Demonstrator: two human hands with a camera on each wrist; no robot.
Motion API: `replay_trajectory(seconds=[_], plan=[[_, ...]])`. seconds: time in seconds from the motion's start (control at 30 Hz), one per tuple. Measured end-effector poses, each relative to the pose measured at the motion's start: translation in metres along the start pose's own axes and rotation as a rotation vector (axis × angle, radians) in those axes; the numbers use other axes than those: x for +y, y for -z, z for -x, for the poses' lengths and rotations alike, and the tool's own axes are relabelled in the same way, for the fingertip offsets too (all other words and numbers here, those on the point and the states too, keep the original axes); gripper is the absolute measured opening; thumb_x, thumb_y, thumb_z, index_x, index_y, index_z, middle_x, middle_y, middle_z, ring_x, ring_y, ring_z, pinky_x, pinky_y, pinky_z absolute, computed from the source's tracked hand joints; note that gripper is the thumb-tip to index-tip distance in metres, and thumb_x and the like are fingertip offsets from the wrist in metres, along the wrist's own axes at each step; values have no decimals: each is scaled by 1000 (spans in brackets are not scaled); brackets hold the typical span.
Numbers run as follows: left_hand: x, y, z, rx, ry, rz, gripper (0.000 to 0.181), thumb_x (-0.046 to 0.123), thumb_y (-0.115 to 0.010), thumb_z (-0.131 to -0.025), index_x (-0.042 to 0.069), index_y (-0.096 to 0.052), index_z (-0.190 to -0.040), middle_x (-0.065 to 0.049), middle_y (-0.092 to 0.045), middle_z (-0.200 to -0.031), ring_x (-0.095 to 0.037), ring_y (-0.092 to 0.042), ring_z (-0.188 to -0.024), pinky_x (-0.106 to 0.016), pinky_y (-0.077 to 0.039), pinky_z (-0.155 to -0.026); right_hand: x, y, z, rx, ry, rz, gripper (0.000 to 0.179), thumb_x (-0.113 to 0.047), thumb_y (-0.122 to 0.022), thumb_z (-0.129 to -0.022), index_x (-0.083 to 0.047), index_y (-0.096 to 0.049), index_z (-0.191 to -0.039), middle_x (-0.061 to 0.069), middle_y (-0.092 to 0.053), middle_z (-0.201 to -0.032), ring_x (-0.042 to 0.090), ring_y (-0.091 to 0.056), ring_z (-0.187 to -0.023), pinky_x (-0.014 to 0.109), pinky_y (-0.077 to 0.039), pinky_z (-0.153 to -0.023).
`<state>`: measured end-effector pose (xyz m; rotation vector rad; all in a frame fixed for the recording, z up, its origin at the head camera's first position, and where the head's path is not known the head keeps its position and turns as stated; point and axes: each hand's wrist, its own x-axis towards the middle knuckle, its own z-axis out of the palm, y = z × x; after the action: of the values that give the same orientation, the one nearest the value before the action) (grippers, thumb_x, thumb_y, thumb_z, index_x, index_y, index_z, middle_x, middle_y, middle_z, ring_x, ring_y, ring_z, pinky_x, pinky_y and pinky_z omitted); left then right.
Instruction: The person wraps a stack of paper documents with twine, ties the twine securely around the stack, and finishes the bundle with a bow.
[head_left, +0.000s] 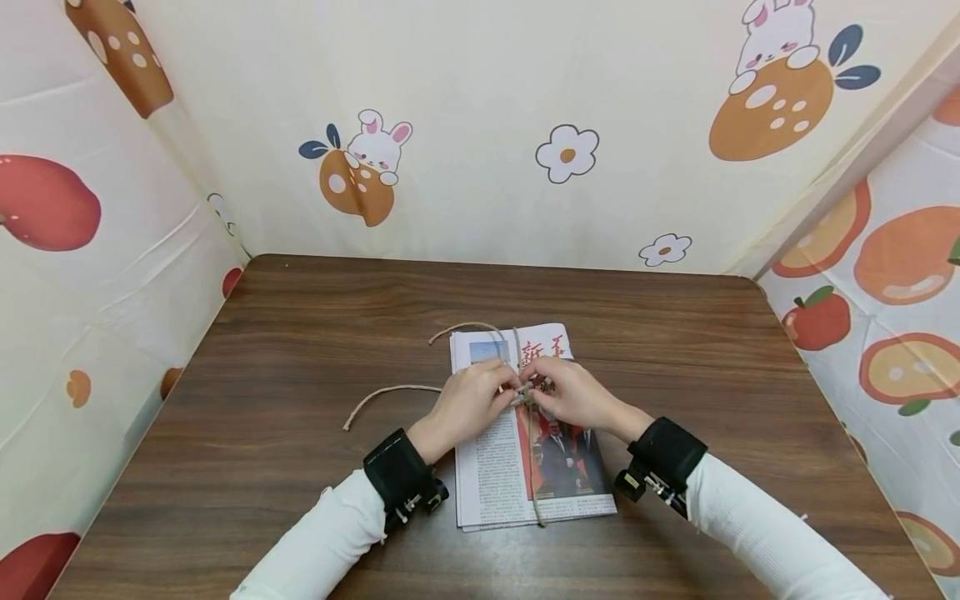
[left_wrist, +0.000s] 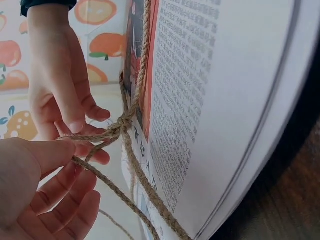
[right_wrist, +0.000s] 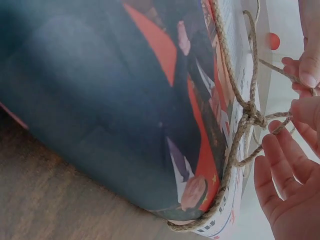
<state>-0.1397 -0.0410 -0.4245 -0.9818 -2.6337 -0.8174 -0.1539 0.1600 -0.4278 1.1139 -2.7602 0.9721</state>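
Observation:
A folded newspaper stack (head_left: 491, 475) lies on the table, bound with brown twine (head_left: 536, 492) that crosses at a knot (left_wrist: 122, 122) on its top face. Over the knot, my left hand (head_left: 474, 398) pinches a twine strand between thumb and fingers, as the left wrist view shows. Facing it from the right, my right hand (head_left: 573, 392) holds a loop of twine (right_wrist: 280, 116) between thumb and fingertips. Both hands are slightly above the paper, fingertips close together. Two loose twine ends (head_left: 390, 390) trail to the left, one onto the bare wood. The fingers partly hide the knot in the head view.
The brown wooden table (head_left: 300, 350) extends around the stack on all sides. A printed cloth wall (head_left: 465, 208) rises at its far edge, with more patterned cloth (head_left: 885, 317) at left and right. Black wrist bands (head_left: 667, 458) with cameras sit on both wrists.

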Motion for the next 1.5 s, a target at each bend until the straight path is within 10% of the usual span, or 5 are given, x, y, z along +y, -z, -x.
replay_trajectory(seconds=[0.43, 0.87, 1.2, 1.5], plan=[[-11, 16, -9, -23, 12, -37, 4, 17, -63, -86, 17, -67, -85, 5, -62, -83, -9, -62, -74, -23, -47, -60, 1, -3, 1, 5, 13, -14, 8, -5, -62, -84, -11, -59, -88, -1, -62, -86, 11, -60, -82, 32, -48, -69], [-32, 18, -23, -137, -77, -262, 17, 12, -69, -81, 17, -70, -97, -7, -57, -119, -25, -50, -110, -39, -41, -91, 0, -1, 3, -19, -40, -45, 6, -16, -58, -90, -11, -61, -89, -6, -62, -87, 5, -58, -80, 26, -48, -67], [-41, 27, -15, -111, -112, -281, 11, 10, -63, -82, 15, -60, -73, 6, -60, -70, -13, -54, -68, -34, -43, -70, -2, 1, 1, 22, -71, -27, 7, -19, -55, -93, -15, -60, -93, -6, -62, -92, 4, -55, -75, 25, -45, -65], [-49, 47, 1, -140, -80, -276, 5, 9, -66, -82, 13, -63, -82, 3, -63, -75, -14, -56, -66, -33, -44, -64, -1, 0, -1, 54, -106, 23, 5, -18, -54, -92, -16, -58, -88, -6, -58, -89, 7, -55, -80, 28, -46, -69]])
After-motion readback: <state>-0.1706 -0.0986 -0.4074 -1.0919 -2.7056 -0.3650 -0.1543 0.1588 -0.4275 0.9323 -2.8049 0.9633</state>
